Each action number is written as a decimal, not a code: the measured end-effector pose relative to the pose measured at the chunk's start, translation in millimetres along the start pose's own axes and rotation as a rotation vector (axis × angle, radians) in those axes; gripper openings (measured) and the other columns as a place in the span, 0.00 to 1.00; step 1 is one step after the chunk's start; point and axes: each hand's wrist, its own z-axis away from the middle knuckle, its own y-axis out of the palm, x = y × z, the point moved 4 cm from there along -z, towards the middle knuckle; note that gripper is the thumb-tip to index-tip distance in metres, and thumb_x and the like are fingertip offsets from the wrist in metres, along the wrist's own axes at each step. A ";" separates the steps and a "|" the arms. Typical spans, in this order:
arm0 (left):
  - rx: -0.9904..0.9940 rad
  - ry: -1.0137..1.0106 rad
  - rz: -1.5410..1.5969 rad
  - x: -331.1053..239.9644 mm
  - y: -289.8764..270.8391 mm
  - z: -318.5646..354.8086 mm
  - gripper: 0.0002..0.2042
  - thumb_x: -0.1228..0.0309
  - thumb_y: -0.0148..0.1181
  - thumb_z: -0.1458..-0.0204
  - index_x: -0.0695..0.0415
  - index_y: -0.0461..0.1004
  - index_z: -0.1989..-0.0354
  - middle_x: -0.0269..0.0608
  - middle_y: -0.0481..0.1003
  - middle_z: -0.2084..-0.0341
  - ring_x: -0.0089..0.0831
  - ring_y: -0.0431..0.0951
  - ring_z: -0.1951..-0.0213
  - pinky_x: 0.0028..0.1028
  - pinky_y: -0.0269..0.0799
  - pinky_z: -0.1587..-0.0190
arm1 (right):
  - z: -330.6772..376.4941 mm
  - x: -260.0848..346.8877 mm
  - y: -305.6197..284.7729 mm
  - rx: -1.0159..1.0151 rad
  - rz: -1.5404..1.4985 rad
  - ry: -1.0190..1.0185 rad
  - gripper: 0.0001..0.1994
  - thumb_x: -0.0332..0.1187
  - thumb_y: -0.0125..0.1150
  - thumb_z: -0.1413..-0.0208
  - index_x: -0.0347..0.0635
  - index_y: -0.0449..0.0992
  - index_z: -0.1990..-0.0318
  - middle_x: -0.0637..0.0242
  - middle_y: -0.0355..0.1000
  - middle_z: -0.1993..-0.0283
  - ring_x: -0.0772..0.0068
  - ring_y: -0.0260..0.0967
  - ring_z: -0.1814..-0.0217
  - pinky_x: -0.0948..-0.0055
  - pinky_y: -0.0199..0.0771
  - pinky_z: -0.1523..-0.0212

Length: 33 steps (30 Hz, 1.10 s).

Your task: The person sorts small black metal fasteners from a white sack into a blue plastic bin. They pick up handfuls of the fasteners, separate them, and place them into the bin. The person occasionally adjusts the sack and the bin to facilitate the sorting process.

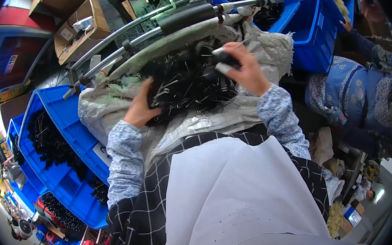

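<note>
A heap of small black bristle brushes with thin metal wire stems (pixel 186 78) lies in a pale woven sack (pixel 205 124) spread open before me. My left hand (pixel 142 106) rests at the heap's left edge, thumb and fingers apart, with some fingertips hidden among the brushes. Above the heap's right side, my right hand (pixel 246 69) is slightly blurred, its thumb and index finger wrapped in white tape. Those two fingers curl around something dark that I cannot make out; a thin wire shows beside the knuckles.
Metal rails (pixel 148 34) of a green machine (pixel 140 4) cross behind the sack. At left, a blue bin (pixel 70 131) holds more black brushes. Another blue bin (pixel 314 38) stands at right, near a co-worker's patterned blue clothing (pixel 350 87). A cardboard box (pixel 82 29) sits at the back left.
</note>
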 end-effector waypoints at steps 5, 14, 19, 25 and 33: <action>0.151 -0.038 -0.013 -10.7 -8.7 10.7 0.44 0.71 0.66 0.64 0.63 0.45 0.38 0.56 0.56 0.42 0.45 0.56 0.40 0.31 0.52 0.39 | 9.6 -17.6 30.7 0.349 0.093 0.193 0.28 0.35 0.59 0.51 0.52 0.59 0.41 0.54 0.48 0.37 0.52 0.49 0.36 0.62 0.55 0.40; -0.106 -0.074 0.106 -28.8 -55.1 13.2 0.21 0.74 0.55 0.52 0.58 0.63 0.47 0.47 0.72 0.59 0.36 0.72 0.57 0.30 0.64 0.52 | 32.0 -11.2 -17.4 0.332 -0.130 0.281 0.29 0.35 0.57 0.49 0.49 0.56 0.38 0.53 0.57 0.40 0.60 0.62 0.44 0.67 0.63 0.46; -0.223 0.003 -0.308 -12.0 -38.9 -45.5 0.20 0.67 0.52 0.49 0.57 0.62 0.47 0.51 0.70 0.56 0.44 0.71 0.55 0.36 0.65 0.52 | 40.2 -22.9 -41.8 0.263 -0.154 0.412 0.22 0.29 0.56 0.48 0.41 0.64 0.44 0.60 0.70 0.54 0.72 0.70 0.58 0.76 0.69 0.57; -0.059 -0.086 -0.511 -25.2 -27.4 -73.0 0.16 0.65 0.54 0.52 0.52 0.66 0.53 0.50 0.71 0.59 0.46 0.72 0.56 0.38 0.66 0.53 | 12.0 5.5 -25.8 -0.285 0.440 0.018 0.14 0.26 0.58 0.53 0.38 0.72 0.57 0.63 0.71 0.64 0.66 0.66 0.64 0.70 0.67 0.60; -0.196 0.083 -0.397 -53.5 -49.3 -44.2 0.10 0.69 0.58 0.59 0.57 0.71 0.68 0.45 0.71 0.75 0.38 0.72 0.75 0.34 0.67 0.69 | 1.4 -15.1 38.3 -0.003 0.659 -0.142 0.21 0.40 0.58 0.52 0.48 0.68 0.49 0.61 0.65 0.51 0.58 0.61 0.50 0.60 0.60 0.49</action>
